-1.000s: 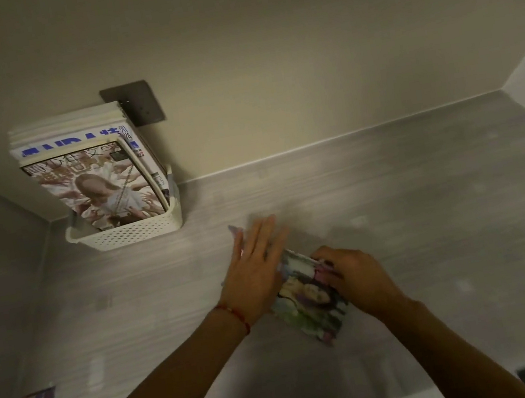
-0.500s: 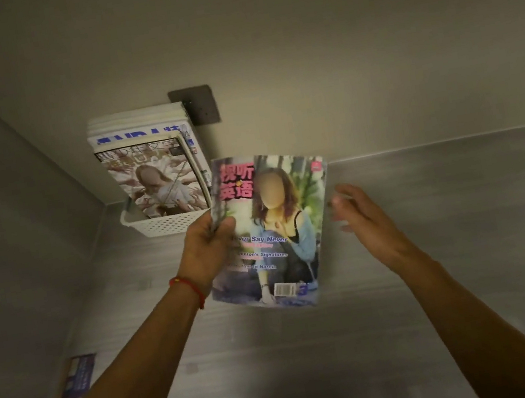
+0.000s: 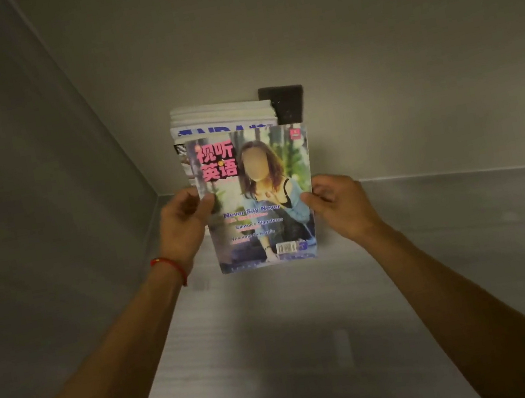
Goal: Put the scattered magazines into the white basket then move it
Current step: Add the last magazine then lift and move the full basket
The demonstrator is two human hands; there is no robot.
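Observation:
I hold a magazine (image 3: 256,200) with pink Chinese title and a woman on the cover upright in front of me. My left hand (image 3: 184,226) grips its left edge, thumb on the cover. My right hand (image 3: 338,203) grips its right edge, thumb on the cover. Behind it, several magazines (image 3: 223,120) stand upright against the back wall. The held magazine hides the white basket.
A grey counter (image 3: 406,279) runs toward a beige back wall. A dark wall plate (image 3: 283,105) sits behind the standing magazines. A grey side wall (image 3: 29,203) closes off the left.
The magazine went from lying on the counter to upright in the air. It now hangs in front of the standing magazines, and my right hand has taken hold of its right edge.

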